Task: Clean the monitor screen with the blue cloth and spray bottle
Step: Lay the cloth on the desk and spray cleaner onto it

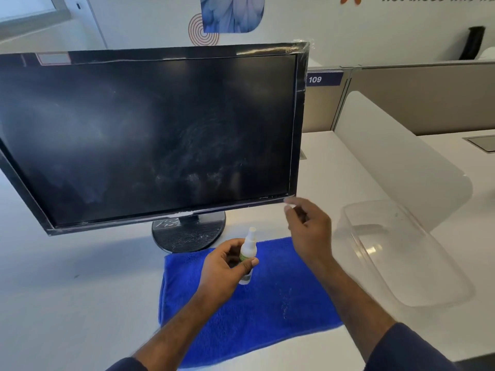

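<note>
The blue cloth [249, 301] lies flat on the white desk [67, 303] beneath both forearms, and above it the left hand [227, 266] grips the small white spray bottle [247, 254] upright, fingers curled around it. The right hand [308, 228] hovers empty and loosely open, its fingertips just below the monitor [150, 135] at its lower right corner. A clear plastic tub [401, 253] sits right of that hand.

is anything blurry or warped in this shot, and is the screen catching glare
Head view: the right hand is motion-blurred at the fingertips, while the left hand and spray bottle are sharper; the wide lens bows the monitor edges and tilts the frame; the dark screen shows dull reflections and pale smears low at centre, no hard glare; soft light, faint shadow under the stand.
</note>
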Demonstrator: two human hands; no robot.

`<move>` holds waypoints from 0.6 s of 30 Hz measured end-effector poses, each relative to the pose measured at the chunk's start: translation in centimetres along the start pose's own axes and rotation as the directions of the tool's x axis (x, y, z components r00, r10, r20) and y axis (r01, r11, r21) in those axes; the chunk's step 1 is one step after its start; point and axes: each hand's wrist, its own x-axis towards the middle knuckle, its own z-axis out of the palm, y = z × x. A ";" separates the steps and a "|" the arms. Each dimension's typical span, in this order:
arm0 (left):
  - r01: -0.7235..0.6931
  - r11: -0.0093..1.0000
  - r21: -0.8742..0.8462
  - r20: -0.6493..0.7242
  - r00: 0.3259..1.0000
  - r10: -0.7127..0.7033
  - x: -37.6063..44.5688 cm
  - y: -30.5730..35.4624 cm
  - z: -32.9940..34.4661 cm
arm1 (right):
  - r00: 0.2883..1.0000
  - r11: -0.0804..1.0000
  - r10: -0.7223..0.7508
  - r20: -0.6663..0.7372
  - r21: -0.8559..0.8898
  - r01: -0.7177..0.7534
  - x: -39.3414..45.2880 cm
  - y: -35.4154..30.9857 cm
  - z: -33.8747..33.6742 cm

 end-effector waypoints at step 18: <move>-0.138 0.928 0.346 -0.202 0.955 0.217 -3.0 1.5 0.5 | 0.994 0.994 0.057 0.092 0.086 -0.065 -7.8 -2.6 3.3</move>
